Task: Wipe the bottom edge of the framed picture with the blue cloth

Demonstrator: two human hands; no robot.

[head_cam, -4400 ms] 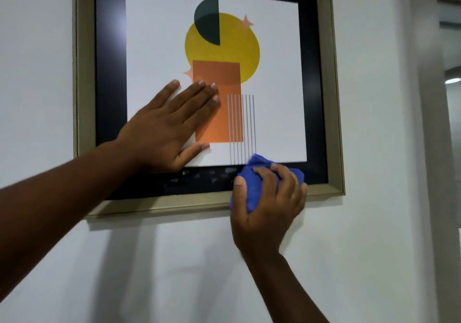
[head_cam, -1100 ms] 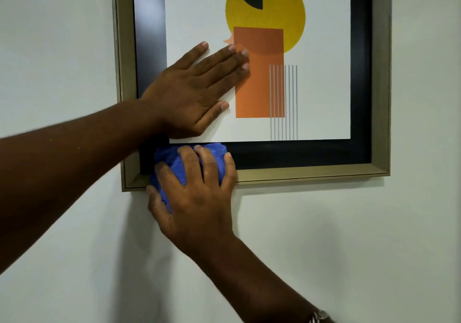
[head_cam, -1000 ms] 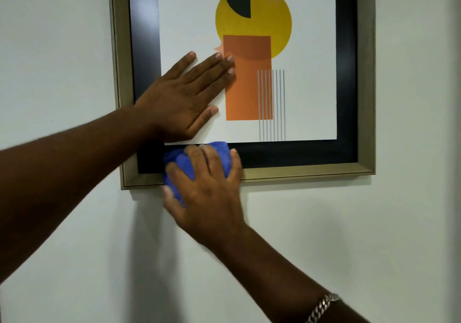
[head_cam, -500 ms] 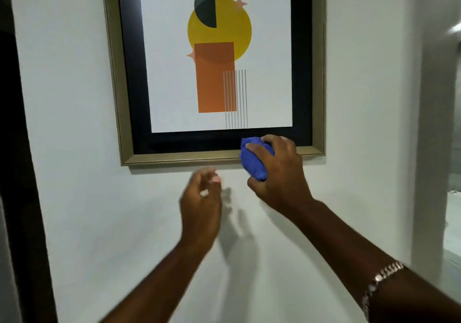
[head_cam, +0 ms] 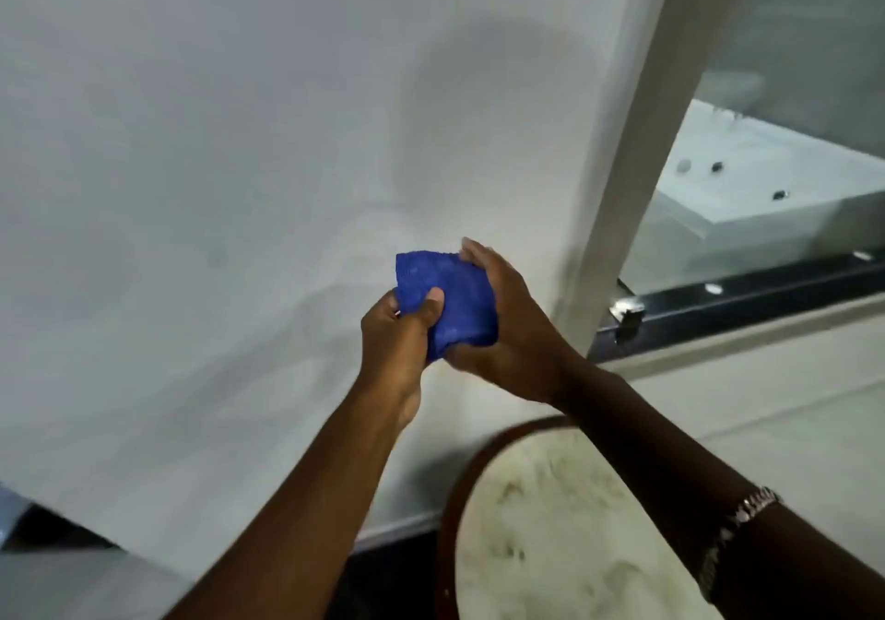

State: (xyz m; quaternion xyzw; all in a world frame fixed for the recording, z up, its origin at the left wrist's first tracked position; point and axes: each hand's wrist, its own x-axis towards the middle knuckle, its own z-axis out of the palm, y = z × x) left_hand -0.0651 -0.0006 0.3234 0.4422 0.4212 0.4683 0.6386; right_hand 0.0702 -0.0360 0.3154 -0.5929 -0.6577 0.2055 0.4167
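Both hands meet in front of a plain white wall [head_cam: 215, 140], and the blue cloth [head_cam: 448, 301] sits bunched between them, lifted clear of any surface. The left hand [head_cam: 397, 346] grips the cloth's lower left part, its thumb pressed flat on the blue fabric and its fingers [head_cam: 433, 301] curled shut around the edge. The right hand [head_cam: 507, 327] cups the cloth from the right and underneath, its fingers wrapped behind the fabric so that only the thumb tip shows above the top corner (the rest of them are hidden by the cloth). So both sets of fingers are closed on the same cloth, which looks folded into a rough square. A metal chain bracelet [head_cam: 732, 538] circles the right forearm near the lower right corner. Below the forearms a round tabletop [head_cam: 550, 547] with a pale marbled surface and a dark brown rim stands close to the wall. To the right a pale upright post [head_cam: 632, 140] edges a glass panel [head_cam: 790, 68], and behind the glass lies a white bathtub [head_cam: 756, 188] with small dark fittings. The framed picture is out of view here.
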